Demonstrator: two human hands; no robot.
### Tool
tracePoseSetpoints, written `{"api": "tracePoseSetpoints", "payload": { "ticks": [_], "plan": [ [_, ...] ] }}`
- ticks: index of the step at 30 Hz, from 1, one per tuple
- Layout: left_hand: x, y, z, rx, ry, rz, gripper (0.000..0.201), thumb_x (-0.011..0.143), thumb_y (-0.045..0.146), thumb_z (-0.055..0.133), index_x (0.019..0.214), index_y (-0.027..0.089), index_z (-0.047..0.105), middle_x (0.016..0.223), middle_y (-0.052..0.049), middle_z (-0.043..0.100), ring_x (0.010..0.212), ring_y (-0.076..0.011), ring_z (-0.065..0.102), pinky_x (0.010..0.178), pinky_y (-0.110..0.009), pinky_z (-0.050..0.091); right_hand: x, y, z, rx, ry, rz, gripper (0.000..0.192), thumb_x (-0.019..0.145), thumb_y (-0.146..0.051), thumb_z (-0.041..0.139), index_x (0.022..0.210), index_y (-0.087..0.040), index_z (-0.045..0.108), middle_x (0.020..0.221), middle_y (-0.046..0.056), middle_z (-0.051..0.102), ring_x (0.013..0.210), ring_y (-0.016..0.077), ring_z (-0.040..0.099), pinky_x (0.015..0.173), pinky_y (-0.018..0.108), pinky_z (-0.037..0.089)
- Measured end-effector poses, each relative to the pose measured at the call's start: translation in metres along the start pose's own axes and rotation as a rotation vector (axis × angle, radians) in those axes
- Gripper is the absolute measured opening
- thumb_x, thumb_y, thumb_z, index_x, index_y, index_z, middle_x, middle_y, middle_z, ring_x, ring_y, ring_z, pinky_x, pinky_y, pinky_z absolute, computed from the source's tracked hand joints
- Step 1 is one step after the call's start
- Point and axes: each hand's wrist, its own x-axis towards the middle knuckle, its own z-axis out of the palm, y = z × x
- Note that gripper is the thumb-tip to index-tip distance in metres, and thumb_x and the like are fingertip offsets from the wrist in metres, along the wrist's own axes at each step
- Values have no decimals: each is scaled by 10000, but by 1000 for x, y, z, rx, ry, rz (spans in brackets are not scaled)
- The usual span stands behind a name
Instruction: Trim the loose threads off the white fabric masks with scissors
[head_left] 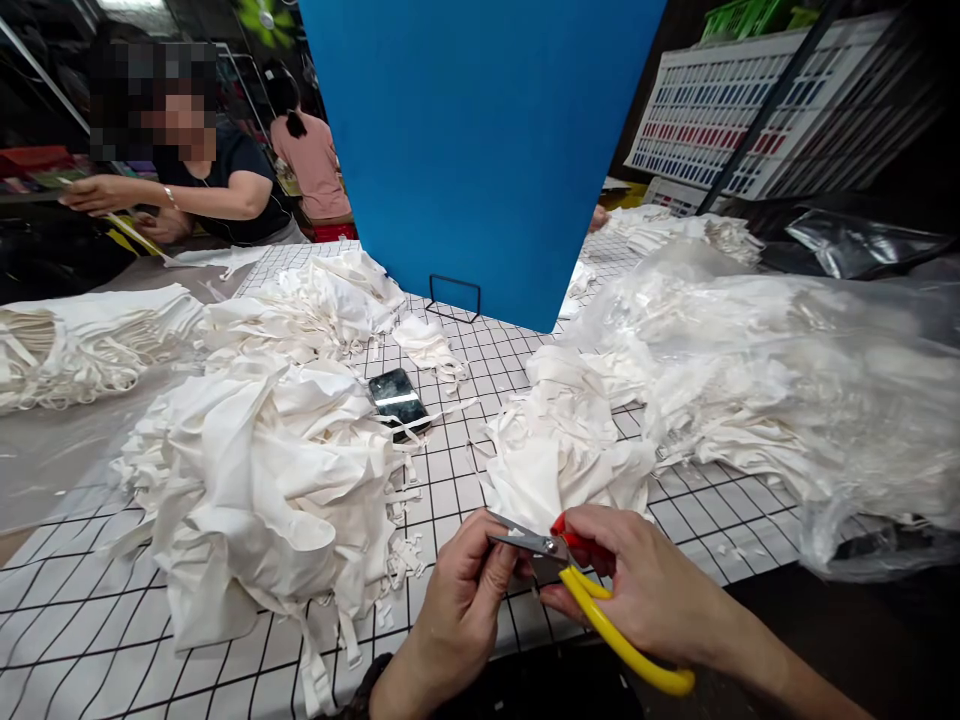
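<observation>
My right hand grips a pair of thread snips with a yellow spring handle and a red grip, blades pointing left. My left hand pinches the edge of a white cloth piece right at the blade tips. That cloth belongs to a small heap in front of me on the grid-patterned table. A large pile of white cloth pieces with loose strips lies to my left.
A black phone lies between the heaps. A blue divider board stands at the back. Bagged white cloth in clear plastic fills the right side. Two other people are at the far left. More cloth stacks lie at the left.
</observation>
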Motion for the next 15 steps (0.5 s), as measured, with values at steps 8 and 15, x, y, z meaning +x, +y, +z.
{"api": "tracePoseSetpoints", "payload": {
  "ticks": [8,15],
  "plan": [
    [-2,6,-5,11,-41,-40,218,989,242,440,866,170,605,849,-45,563,811,-154,557,761,-278,456,-1,-2,-2,-42,53,-68,324,701,-495,732,749,-212,581,693,-20,611,620,143,510,558,244,335],
    [-4,5,-5,-74,-45,-107,240,990,284,435,884,161,613,858,-48,556,794,-157,569,753,-288,469,0,10,4,73,-10,-87,341,765,-464,685,646,-190,521,570,-50,472,534,106,388,502,245,266]
  ]
}}
